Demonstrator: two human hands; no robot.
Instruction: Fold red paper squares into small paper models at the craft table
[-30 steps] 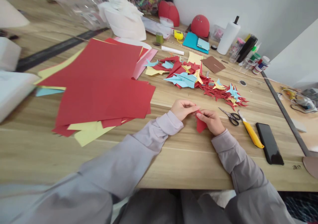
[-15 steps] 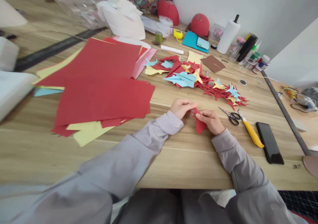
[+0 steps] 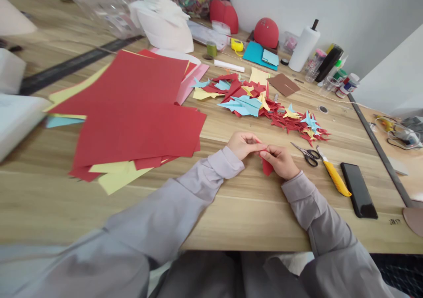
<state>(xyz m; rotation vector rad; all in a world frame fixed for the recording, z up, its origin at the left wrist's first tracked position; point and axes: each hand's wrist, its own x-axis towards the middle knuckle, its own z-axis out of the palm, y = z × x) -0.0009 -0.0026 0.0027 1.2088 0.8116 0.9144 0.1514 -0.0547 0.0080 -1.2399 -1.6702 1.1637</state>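
Observation:
Between my two hands, just above the wooden table (image 3: 231, 218), is a small folded piece of red paper (image 3: 267, 168). My left hand (image 3: 243, 145) is closed, its thumb and fingers pinching the upper end of the paper. From the other side my right hand (image 3: 280, 159) grips it too, thumb on top. Most of the paper is hidden by the fingers; its lower part sticks out below them. Beyond my hands lies a heap of small folded red, yellow and blue paper shapes (image 3: 276, 115), with a blue paper plane (image 3: 243, 105) on it.
Large red paper sheets (image 3: 132, 126) are stacked at the left. To the right lie black-handled scissors (image 3: 311, 158), a yellow utility knife (image 3: 336, 178) and a phone (image 3: 359, 190). Behind are a yellow tape measure (image 3: 237, 45), brown paper (image 3: 283, 85) and a white roll (image 3: 304, 49).
My left thumb has shifted right along the paper, closer to my right fingers. Less of the red paper shows below my hands. The things on the table stay put.

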